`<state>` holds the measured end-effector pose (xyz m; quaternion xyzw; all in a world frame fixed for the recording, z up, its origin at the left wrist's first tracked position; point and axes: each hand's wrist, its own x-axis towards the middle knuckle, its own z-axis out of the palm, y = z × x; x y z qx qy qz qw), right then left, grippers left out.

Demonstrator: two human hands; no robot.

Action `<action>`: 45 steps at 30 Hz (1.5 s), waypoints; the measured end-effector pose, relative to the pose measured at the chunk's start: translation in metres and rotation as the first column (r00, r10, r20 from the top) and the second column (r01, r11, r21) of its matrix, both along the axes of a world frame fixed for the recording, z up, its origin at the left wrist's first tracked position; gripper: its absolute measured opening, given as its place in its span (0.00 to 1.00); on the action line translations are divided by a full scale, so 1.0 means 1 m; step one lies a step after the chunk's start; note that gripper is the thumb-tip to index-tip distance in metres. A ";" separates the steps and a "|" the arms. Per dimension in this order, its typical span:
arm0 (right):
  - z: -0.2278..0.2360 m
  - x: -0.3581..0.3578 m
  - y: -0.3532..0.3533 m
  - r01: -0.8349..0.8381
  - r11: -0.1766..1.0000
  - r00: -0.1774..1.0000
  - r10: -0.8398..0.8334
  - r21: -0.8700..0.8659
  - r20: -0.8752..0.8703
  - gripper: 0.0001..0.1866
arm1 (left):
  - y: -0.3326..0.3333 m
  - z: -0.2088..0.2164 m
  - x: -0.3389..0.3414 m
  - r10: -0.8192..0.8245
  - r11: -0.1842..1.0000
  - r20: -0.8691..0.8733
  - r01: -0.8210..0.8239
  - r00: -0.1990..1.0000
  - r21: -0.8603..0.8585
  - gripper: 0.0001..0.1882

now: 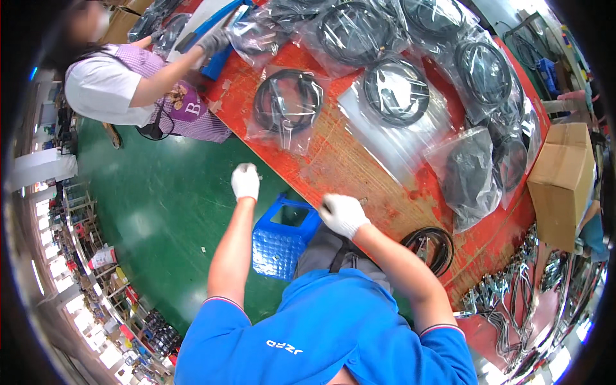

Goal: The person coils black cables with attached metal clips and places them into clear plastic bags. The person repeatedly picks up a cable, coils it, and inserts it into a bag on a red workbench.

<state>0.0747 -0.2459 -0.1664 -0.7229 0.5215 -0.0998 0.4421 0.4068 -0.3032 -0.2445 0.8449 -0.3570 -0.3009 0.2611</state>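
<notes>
My left hand (245,182), in a white glove, is closed in a fist over the green floor, just off the table's edge; nothing shows in it. My right hand (344,215), gloved in white too, has its fingers curled in at the near edge of the red, worn table (308,174); no object shows in it. Nearest to my right forearm lies a loose coil of black cable (443,251). Farther up the table, a bagged black cable coil (287,102) lies flat. Another bagged coil (396,93) rests on a stack of clear plastic bags (391,144).
Several more bagged coils (356,32) crowd the far and right sides. A blue plastic stool (277,247) stands by my legs. A cardboard box (561,186) sits at the right edge. At the upper left, a co-worker in grey gloves (213,42) handles a bag.
</notes>
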 end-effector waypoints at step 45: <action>-0.060 -0.166 0.182 0.722 0.688 0.638 -0.623 0.072 -0.452 0.33 | 0.011 0.016 -0.291 -0.955 0.290 0.173 0.876 0.240 0.386 0.21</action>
